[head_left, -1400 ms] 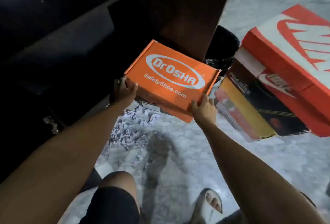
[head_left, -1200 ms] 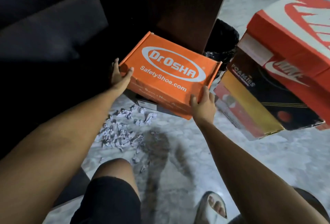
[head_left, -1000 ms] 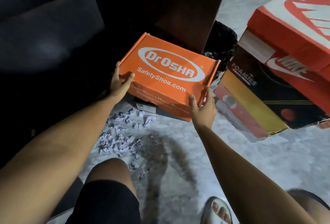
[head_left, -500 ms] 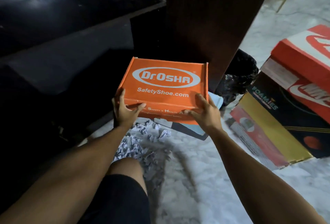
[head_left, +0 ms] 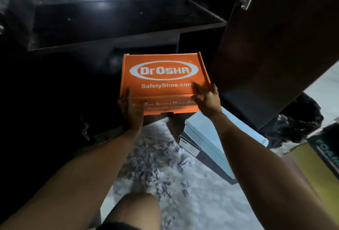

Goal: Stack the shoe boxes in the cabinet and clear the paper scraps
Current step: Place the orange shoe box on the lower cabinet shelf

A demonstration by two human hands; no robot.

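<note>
- The orange shoe box point(head_left: 164, 81) is held in the air at the mouth of the dark cabinet point(head_left: 110, 33), lid up and roughly level, its far edge just under the front edge of the shelf point(head_left: 117, 15) above it.
- Its long axis runs left to right across the view, so the opening lies straight ahead of it, away from the person; my guess is that the coming move is a push forward into the lower compartment.
- The left hand point(head_left: 131, 109) holds the near left corner, thumb on the lid and fingers curled under the base.
- The right hand point(head_left: 208, 99) grips the near right corner, fingers point(head_left: 199, 87) spread over the lid's edge; both hands look about equally close.
- The box is bright orange card with a white oval logo and white lettering, corners sound.
- The open cabinet door point(head_left: 275, 50) stands just right of the box, near enough to catch that end.
- On the floor point(head_left: 211, 202) below lie a light blue box point(head_left: 207, 141) and, left of it, the paper scraps point(head_left: 154, 165), not yet cleared.
</note>
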